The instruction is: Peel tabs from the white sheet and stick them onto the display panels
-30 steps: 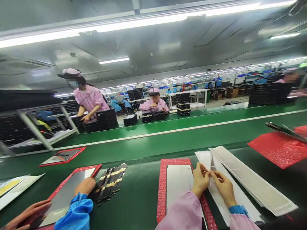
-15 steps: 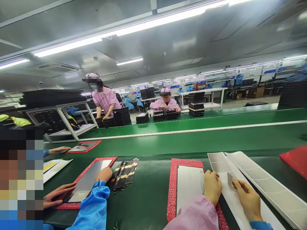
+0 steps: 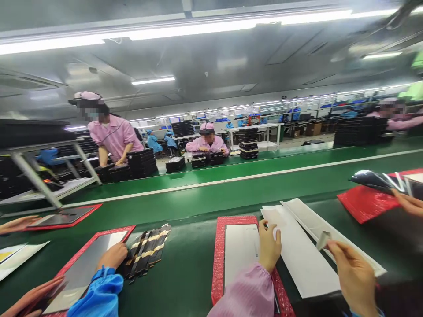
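Note:
My left hand point(image 3: 269, 246) rests with fingers stretched out on the right edge of a flat grey panel point(image 3: 239, 253) that lies in a red bubble-wrap sleeve point(image 3: 218, 264), its fingertips touching a long white backing sheet point(image 3: 297, 255). My right hand point(image 3: 350, 273) is lifted to the right of that sheet and pinches a small pale sticker point(image 3: 323, 240) between thumb and finger. A second white strip point(image 3: 307, 218) lies beside the sheet.
A co-worker's hands in a blue sleeve point(image 3: 99, 290) hold another panel in a red sleeve point(image 3: 86, 264) at the left, next to a fan of black strips point(image 3: 148, 251). Another person's hand point(image 3: 408, 202) handles a dark sheet over red wrap point(image 3: 366, 202) at the right. The green conveyor belt point(image 3: 231, 189) runs behind.
My right hand has pulled away from the left, peeling the small sticker off the white sheet and lifting it to the right. My left hand now lies flat on the panel's edge.

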`<state>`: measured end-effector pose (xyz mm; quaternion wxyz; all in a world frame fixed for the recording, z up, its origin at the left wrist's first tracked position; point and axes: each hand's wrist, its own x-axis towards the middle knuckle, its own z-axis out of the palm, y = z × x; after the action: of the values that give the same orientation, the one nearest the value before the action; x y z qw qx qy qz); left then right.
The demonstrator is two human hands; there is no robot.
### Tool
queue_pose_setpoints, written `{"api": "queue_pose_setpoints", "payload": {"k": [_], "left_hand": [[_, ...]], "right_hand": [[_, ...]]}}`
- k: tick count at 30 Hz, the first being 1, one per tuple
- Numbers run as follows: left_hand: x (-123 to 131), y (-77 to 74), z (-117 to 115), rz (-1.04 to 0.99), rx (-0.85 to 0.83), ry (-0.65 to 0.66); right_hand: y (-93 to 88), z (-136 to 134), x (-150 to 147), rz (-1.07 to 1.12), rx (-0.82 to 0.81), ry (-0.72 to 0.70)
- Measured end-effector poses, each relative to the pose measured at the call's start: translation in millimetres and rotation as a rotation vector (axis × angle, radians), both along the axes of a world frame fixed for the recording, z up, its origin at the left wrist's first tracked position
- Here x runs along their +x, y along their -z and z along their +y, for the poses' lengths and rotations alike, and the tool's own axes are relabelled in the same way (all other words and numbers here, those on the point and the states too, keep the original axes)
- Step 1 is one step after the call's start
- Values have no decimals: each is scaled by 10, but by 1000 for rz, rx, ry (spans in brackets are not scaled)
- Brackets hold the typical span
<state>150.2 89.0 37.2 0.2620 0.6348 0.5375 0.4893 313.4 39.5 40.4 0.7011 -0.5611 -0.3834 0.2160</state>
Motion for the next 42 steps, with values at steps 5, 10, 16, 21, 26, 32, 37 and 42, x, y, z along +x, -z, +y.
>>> {"api": "queue_pose_setpoints", "payload": {"k": [5,10,16,21,26,32,37,42], "left_hand": [[-252,-478,-760,-41,189,288],[-463,-457,-1110,183,342,123],[-553,-177,-1055,204,379,-41],[-726,-129,-1085,12,270,-91],[-869,-174,-1112,-191,61,-73],[-1032,-179,-1153,-355,-6,-32],[-1190,-85,-1200,-369,-123,-41],[-1309,123,-1234,-375,-183,-9]], "right_hand": [[-39,-335,-465,-333,40,-153],[15,-531,-882,-583,214,-165],[83,-590,-1072,-652,267,-135],[62,-605,-1012,-707,139,-168],[117,-557,-1032,-592,14,-203],[204,-472,-1033,-341,-156,-386],[125,-573,-971,-306,-115,-494],[235,-717,-930,-313,-201,-571]]}}
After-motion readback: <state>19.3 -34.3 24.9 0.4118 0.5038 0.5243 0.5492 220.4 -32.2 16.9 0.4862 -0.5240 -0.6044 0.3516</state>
